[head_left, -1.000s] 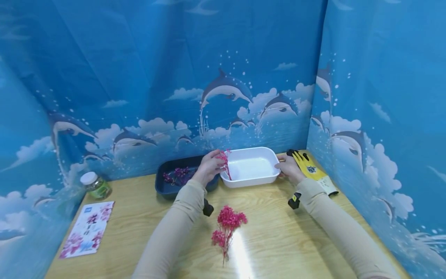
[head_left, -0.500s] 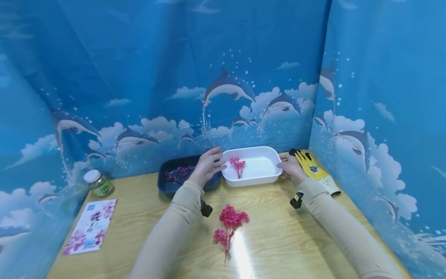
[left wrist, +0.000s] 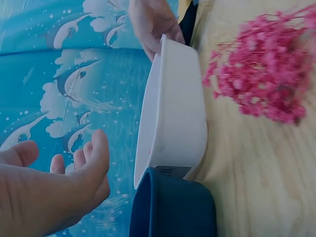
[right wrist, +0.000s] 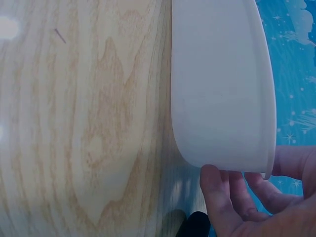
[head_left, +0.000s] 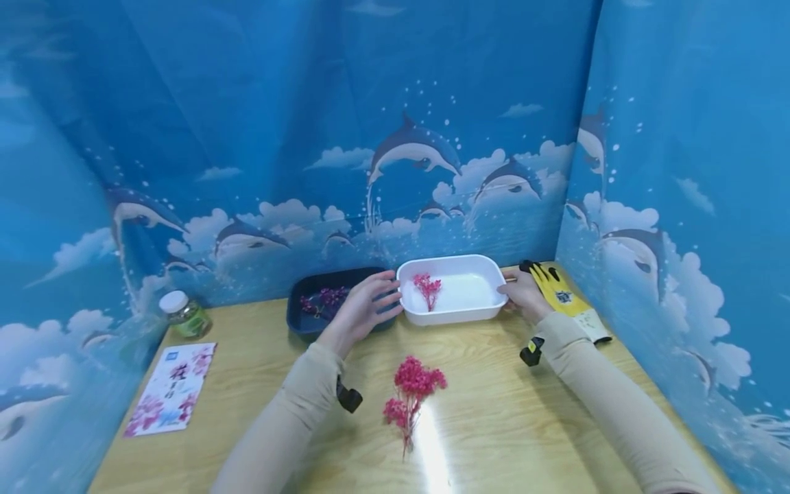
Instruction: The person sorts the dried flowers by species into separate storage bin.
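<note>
A white tray (head_left: 457, 318) stands at the back of the table with a small sprig of pink dried flowers (head_left: 427, 288) in its left part. My right hand (head_left: 524, 291) grips the tray's right end; in the right wrist view its thumb is at the rim and its fingers (right wrist: 217, 190) press the end wall. My left hand (head_left: 364, 309) holds nothing. Its fingers are spread and fairly straight, above the right end of the dark blue tray (head_left: 302, 329), close to the white one. Purple dried flowers (head_left: 324, 302) lie in the dark tray, partly hidden by the hand.
A larger pink flower bunch (head_left: 410, 394) lies on the wooden table (head_left: 494, 425) in front. To the left are a white-capped jar (head_left: 185, 315) and a printed floral card (head_left: 173, 390). Yellow and black gloves (head_left: 564, 295) lie right of my right hand. A dolphin curtain (head_left: 308, 137) hangs behind.
My left hand has let go of the small pink sprig, which now lies inside the white tray, and has drawn back left and down with fingers spreading. My right hand keeps its grip.
</note>
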A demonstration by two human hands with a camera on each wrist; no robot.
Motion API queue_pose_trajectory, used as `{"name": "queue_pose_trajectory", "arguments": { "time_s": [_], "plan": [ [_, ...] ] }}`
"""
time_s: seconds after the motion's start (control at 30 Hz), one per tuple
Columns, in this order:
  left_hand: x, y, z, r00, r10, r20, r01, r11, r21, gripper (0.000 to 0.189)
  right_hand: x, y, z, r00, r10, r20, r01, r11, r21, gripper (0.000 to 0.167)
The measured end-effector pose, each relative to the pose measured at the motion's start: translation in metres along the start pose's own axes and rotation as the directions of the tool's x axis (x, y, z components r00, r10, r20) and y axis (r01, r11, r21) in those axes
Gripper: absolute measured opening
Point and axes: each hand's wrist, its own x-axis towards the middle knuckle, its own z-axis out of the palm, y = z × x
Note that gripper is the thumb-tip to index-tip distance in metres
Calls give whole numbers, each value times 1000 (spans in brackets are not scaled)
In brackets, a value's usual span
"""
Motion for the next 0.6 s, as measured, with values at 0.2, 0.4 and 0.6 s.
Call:
{"name": "queue_pose_trajectory", "arguments": {
  "time_s": [0.2,0.4,0.6],
  "plan": [
    [-14,-8,-1,1000,-17,0,17,997,69,46,1,1,-2,1000,0,4,0,1000,-7,55],
    [-28,-20,0,1000,24,-4,-23,974,226,46,-1,1,-2,1000,-9,12,9,1000,-12,56],
    [-37,-37,-3,998,64,29,-70,941,332,48,-3,-2,-1,1000,-6,14,6,1000,-15,55]
  ]
}}
